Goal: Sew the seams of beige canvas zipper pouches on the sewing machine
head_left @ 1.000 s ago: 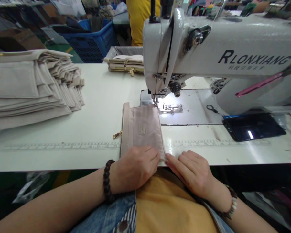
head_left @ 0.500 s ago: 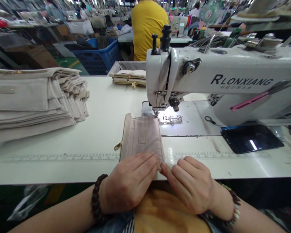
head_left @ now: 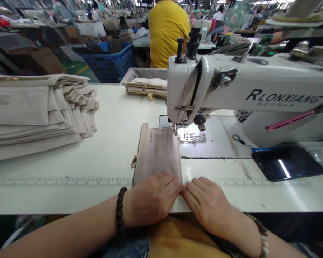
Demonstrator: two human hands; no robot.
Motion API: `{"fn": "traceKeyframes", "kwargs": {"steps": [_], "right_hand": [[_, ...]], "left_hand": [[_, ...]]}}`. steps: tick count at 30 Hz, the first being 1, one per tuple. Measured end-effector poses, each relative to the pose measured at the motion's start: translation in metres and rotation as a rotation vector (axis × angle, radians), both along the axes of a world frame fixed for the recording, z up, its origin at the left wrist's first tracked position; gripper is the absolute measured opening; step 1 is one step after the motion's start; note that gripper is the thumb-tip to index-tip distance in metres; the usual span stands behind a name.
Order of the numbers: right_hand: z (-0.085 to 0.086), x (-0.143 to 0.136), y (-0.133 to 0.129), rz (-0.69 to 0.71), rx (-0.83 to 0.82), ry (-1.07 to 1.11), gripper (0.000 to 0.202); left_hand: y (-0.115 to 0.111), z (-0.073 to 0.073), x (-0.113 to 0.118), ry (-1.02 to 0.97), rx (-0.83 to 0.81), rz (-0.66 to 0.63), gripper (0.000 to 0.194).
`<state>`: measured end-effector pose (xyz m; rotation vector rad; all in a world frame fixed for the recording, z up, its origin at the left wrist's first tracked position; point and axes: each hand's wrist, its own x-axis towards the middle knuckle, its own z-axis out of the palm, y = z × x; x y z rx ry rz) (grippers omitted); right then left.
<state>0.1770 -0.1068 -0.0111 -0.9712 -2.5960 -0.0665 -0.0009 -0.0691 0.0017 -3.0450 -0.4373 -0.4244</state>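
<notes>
A beige fabric pouch (head_left: 165, 157) lies flat on the table, its far right corner under the presser foot (head_left: 175, 129) of the white sewing machine (head_left: 220, 86). Along its left side runs a zipper edge with a gold zipper pull (head_left: 134, 160). My left hand (head_left: 153, 199) is closed over the pouch's near end, fingers bent and pressed together at the right edge. My right hand (head_left: 207, 204) pinches the near right corner with thumb and forefinger, its other fingers curled. The fingertips of both hands almost meet there and cover that corner.
On the left is a thick stack of beige pouch pieces (head_left: 29, 114). Behind the needle area lie more zipped pouches (head_left: 145, 87). A dark phone (head_left: 288, 163) rests at the right; pink-handled snips (head_left: 290, 120) are on the machine. A person in yellow (head_left: 168, 34) sits beyond.
The view has shifted a little, so the machine appears farther right. My left fingers have drawn in closer to the pouch's right edge. The zipper pull hangs at a different angle.
</notes>
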Motion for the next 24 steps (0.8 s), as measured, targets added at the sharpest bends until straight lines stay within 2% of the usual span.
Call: {"fn": "traceKeyframes", "kwargs": {"steps": [5, 14, 24], "right_hand": [[0.002, 0.0, 0.019, 0.026, 0.011, -0.089, 0.019], [0.005, 0.007, 0.062, 0.119, 0.027, -0.195, 0.013], [-0.006, 0.007, 0.088, -0.01, 0.111, -0.132, 0.025]], "left_hand": [[0.018, -0.002, 0.001, -0.029, 0.024, -0.01, 0.035], [0.052, -0.011, 0.002, 0.001, 0.084, -0.029, 0.029], [0.088, -0.014, 0.001, 0.012, 0.19, -0.033, 0.031]]}}
